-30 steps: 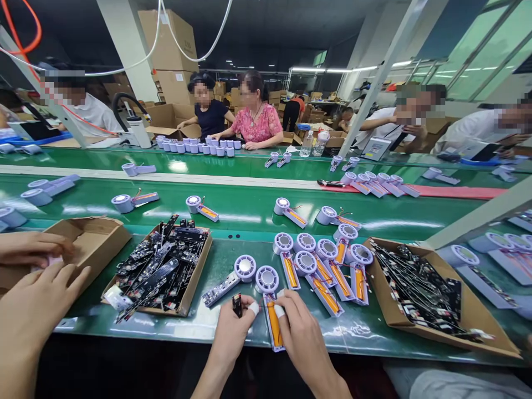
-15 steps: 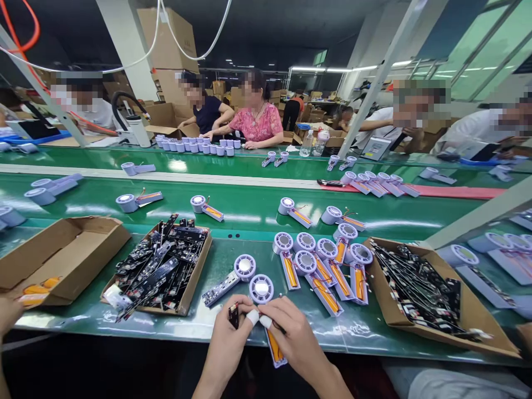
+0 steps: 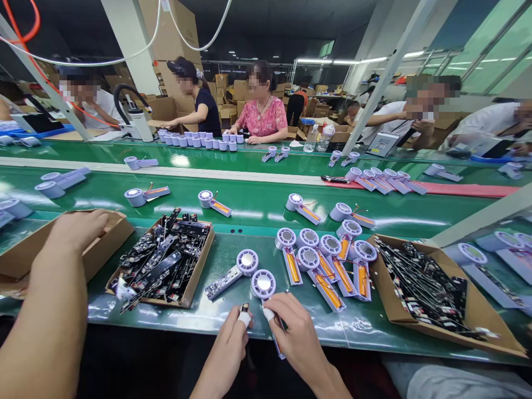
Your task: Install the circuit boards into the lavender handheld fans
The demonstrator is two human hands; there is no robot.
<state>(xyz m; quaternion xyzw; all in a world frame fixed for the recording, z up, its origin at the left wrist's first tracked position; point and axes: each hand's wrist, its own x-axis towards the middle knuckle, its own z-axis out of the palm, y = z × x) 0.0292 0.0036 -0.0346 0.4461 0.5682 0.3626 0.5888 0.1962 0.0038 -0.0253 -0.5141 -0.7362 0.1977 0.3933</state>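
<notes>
Low in the centre, my left hand [image 3: 230, 343] pinches a small dark circuit board [image 3: 245, 308], with a white cover on one finger. Beside it, my right hand [image 3: 297, 332], also with a white finger cover, closes over the handle of a lilac round-headed fan unit [image 3: 263, 285]; part of the orange piece in the handle shows beneath the hand. Just behind lies a second fan unit [image 3: 247, 261] with a circuit board in its handle. Several fan units with orange cells [image 3: 308, 258] are grouped to the right of my hands.
Boxes of circuit boards stand left [image 3: 193, 288] and right [image 3: 477, 332]. Another person's arm [image 3: 62, 288] reaches into a cardboard box [image 3: 112, 238] at the far left. A green conveyor [image 3: 257, 205] carries fan units; several people sit beyond it.
My left hand has moved slightly down and away from my right hand, taking the small board along. Another person's arm has come in from the left over the cardboard box.
</notes>
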